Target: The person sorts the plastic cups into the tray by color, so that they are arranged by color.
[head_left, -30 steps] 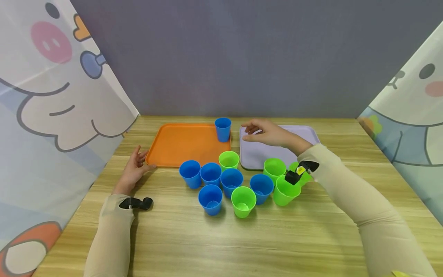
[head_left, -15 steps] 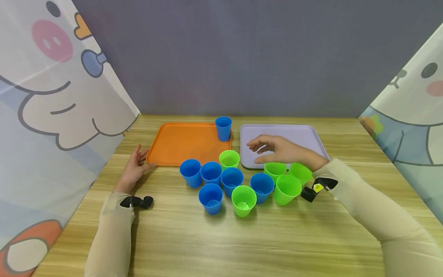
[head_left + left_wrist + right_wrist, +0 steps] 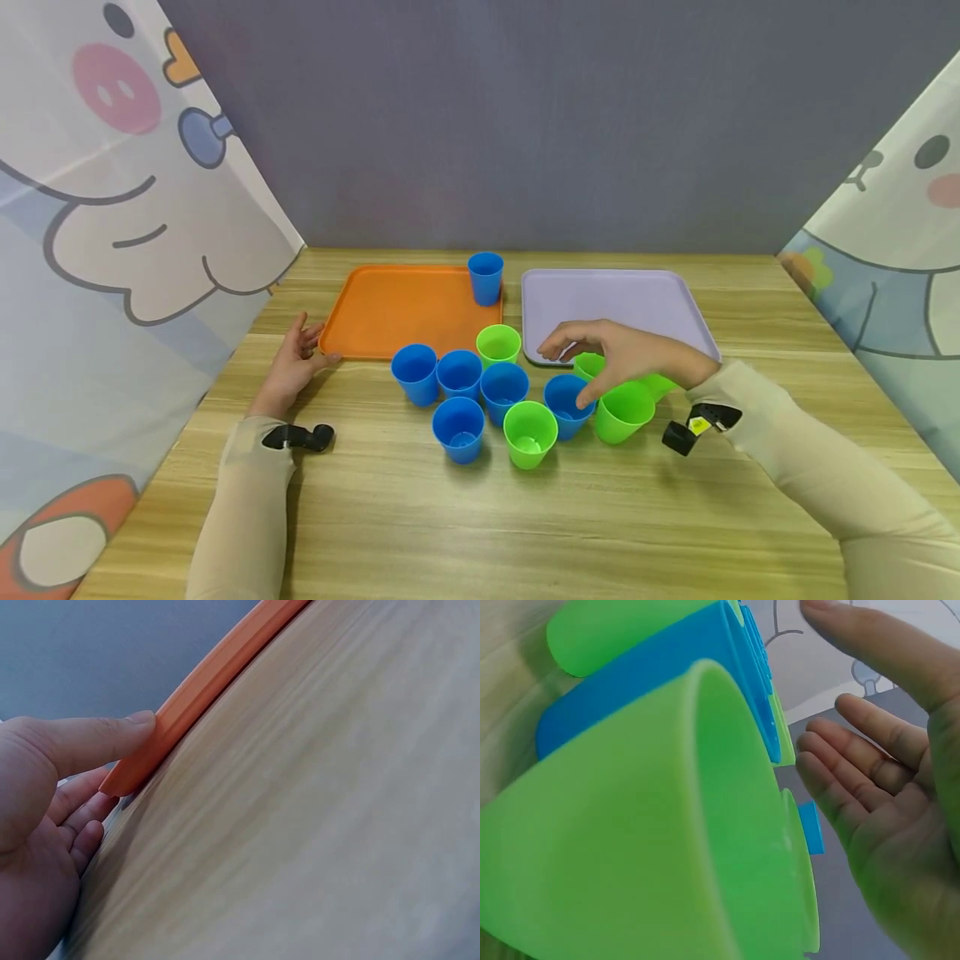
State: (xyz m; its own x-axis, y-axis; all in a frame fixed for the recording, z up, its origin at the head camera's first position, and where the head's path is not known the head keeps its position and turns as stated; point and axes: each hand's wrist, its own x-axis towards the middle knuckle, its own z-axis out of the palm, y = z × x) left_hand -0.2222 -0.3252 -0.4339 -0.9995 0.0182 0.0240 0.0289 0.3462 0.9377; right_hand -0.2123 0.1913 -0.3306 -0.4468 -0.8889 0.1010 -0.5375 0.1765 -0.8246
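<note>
My left hand point(image 3: 291, 368) lies at the near left corner of an orange tray point(image 3: 405, 308). In the left wrist view its straight thumb touches the rim, and the other fingers lie loosely past the corner. My right hand point(image 3: 626, 354) hovers with fingers and thumb spread above a blue cup point(image 3: 567, 421) and a green cup point(image 3: 619, 421), holding nothing. The right wrist view has its palm point(image 3: 900, 832) beside the cup rims. Several blue and green cups, such as a front green one point(image 3: 528, 450), stand upright in a cluster. Another blue cup point(image 3: 486, 287) stands on the orange tray's right end.
A lilac tray point(image 3: 600, 292) lies right of the orange one, partly behind my right hand. Green cups beneath that hand are partly hidden. A grey panel point(image 3: 525, 125) stands behind the table, with printed cartoon sheets point(image 3: 97, 208) at both sides.
My right hand has moved back from between the trays, toward me and down over the right-hand cups, its thumb and fingers spreading wider. The left hand and the cups stay put.
</note>
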